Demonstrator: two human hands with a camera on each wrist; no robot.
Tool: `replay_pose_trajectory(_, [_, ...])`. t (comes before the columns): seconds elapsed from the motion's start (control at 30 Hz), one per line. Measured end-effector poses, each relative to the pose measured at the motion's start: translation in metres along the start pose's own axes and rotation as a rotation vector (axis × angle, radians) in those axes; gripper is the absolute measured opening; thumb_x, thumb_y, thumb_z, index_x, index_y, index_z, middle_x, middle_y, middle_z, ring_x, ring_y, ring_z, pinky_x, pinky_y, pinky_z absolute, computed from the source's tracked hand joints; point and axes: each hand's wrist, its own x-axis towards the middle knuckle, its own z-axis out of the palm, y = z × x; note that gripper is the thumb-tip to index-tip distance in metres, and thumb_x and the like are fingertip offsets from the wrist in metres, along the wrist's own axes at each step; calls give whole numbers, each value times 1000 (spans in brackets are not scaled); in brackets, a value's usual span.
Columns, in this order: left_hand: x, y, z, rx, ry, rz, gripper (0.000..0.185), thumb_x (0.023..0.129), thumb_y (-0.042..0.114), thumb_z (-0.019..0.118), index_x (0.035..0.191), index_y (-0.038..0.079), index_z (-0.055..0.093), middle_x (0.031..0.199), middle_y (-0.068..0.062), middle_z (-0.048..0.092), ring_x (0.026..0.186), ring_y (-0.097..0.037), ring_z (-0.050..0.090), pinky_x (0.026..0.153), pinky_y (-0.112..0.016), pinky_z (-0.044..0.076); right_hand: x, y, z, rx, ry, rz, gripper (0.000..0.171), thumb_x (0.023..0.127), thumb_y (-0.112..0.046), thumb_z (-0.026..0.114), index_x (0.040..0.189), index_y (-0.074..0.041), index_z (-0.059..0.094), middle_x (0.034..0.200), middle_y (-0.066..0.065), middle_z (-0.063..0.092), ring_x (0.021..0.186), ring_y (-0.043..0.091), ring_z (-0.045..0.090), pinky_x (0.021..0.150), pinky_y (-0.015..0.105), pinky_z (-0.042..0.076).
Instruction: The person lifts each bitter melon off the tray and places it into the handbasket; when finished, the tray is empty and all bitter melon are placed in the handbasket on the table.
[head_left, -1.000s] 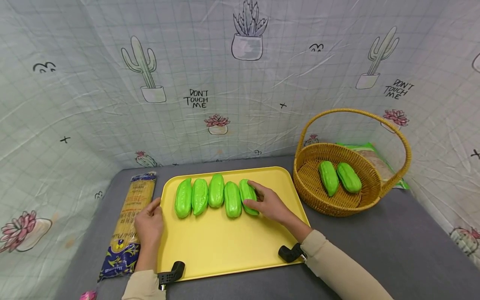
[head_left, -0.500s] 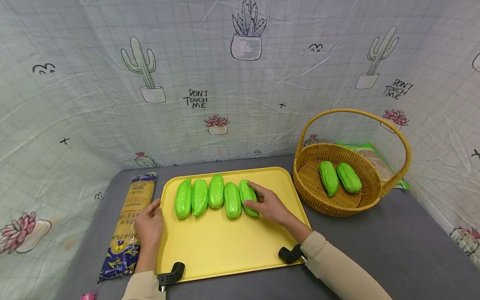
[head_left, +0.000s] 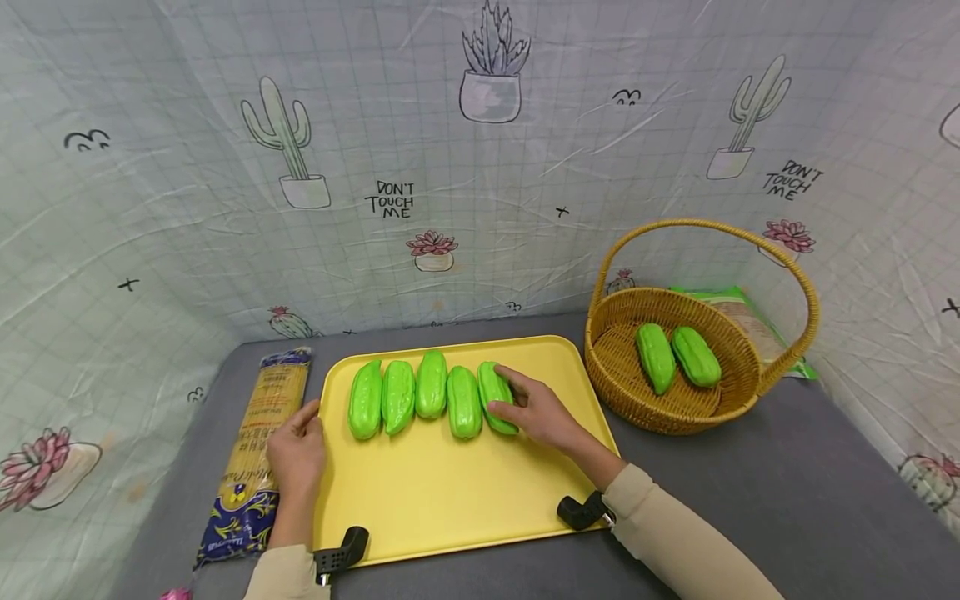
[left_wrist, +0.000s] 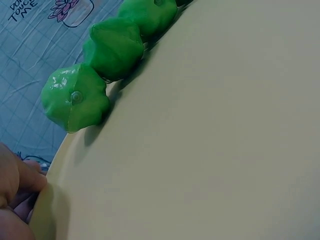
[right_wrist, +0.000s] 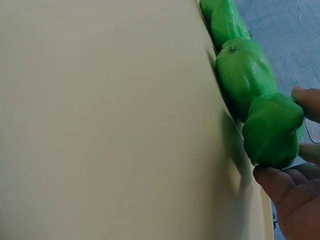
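Five shiny green gourds lie side by side across the far half of a yellow tray (head_left: 450, 500). My right hand (head_left: 498, 390) grips the rightmost gourd (head_left: 489, 387). The right wrist view shows that gourd (right_wrist: 272, 130) pinched between my thumb below and a finger above, right hand (right_wrist: 290, 142). My left hand (head_left: 313, 414) holds the tray's left rim, beside the leftmost gourd (head_left: 365, 400). In the left wrist view its thumb (left_wrist: 22, 181) presses on the tray rim (left_wrist: 55, 170), near the leftmost gourd (left_wrist: 75, 97).
A wicker basket (head_left: 675, 417) with a tall handle stands right of the tray and holds two more green gourds (head_left: 675, 357). Behind it lies a green packet (head_left: 750, 312). A long pasta packet (head_left: 258, 433) lies left of the tray. Printed cloth walls surround the grey table.
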Motion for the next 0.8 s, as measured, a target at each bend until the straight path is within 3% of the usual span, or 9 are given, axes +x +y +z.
replay_pose_trajectory(0.07, [0, 0, 0, 6, 3, 3, 37, 105, 10, 49, 139, 4, 63, 142, -22, 62, 129, -38, 61, 88, -21, 54, -1, -2, 0, 8, 3, 1, 71, 101, -21, 65, 161, -7, 30, 166, 19, 32, 149, 34, 40, 114, 47, 45])
replay_pose_trajectory(0.13, [0, 0, -1, 7, 8, 7, 37, 105, 10, 49, 139, 3, 63, 141, -22, 62, 128, -38, 61, 76, -4, 45, -3, -4, -1, 15, 2, -3, 71, 101, -22, 65, 161, -8, 30, 166, 18, 32, 150, 34, 40, 115, 47, 44])
replay_pose_trajectory(0.2, [0, -1, -1, 2, 10, 10, 37, 105, 10, 49, 138, 3, 63, 141, -23, 62, 128, -39, 62, 67, 5, 33, -4, -6, -1, 19, -3, -11, 72, 101, -23, 65, 161, -8, 29, 166, 18, 31, 150, 34, 39, 115, 47, 44])
replay_pose_trajectory(0.33, [0, -1, -2, -4, 5, 6, 37, 105, 10, 49, 139, 3, 63, 141, -23, 62, 127, -39, 62, 67, 4, 34, -7, -9, -2, 6, -7, -36, 72, 102, -24, 64, 162, -7, 28, 166, 20, 30, 149, 36, 40, 114, 47, 45])
replay_pose_trajectory(0.43, [-1, -1, -2, -4, -4, -1, 37, 105, 10, 49, 140, 3, 62, 142, -23, 61, 129, -39, 61, 82, -12, 49, -8, -11, -3, -5, -10, -48, 72, 102, -25, 63, 162, -8, 27, 167, 20, 29, 149, 37, 40, 113, 47, 46])
replay_pose_trajectory(0.53, [-1, -2, -2, -3, -7, -6, 38, 105, 10, 49, 140, 4, 62, 143, -22, 61, 129, -38, 61, 91, -28, 52, -9, -13, -5, -16, -8, -62, 72, 102, -25, 63, 162, -8, 27, 166, 21, 29, 148, 37, 41, 113, 47, 46])
replay_pose_trajectory(0.63, [-1, -2, -2, -7, -8, -3, 38, 105, 10, 49, 140, 4, 62, 143, -22, 61, 129, -38, 61, 82, -11, 49, -10, -15, -7, -22, -1, -75, 73, 102, -25, 64, 162, -9, 27, 166, 20, 29, 148, 36, 41, 113, 47, 46])
replay_pose_trajectory(0.7, [0, -2, -1, -14, -9, 1, 38, 105, 10, 49, 140, 3, 62, 142, -23, 61, 128, -39, 61, 71, 1, 38, -12, -16, -9, -23, 7, -80, 73, 102, -26, 64, 162, -10, 27, 166, 20, 30, 148, 36, 41, 113, 47, 46])
replay_pose_trajectory(0.8, [0, -2, -1, -27, -9, 1, 38, 105, 10, 49, 140, 3, 62, 142, -24, 61, 128, -39, 61, 65, 7, 32, -13, -18, -13, -11, 11, -87, 74, 102, -26, 64, 163, -10, 26, 166, 20, 30, 148, 36, 42, 112, 47, 46])
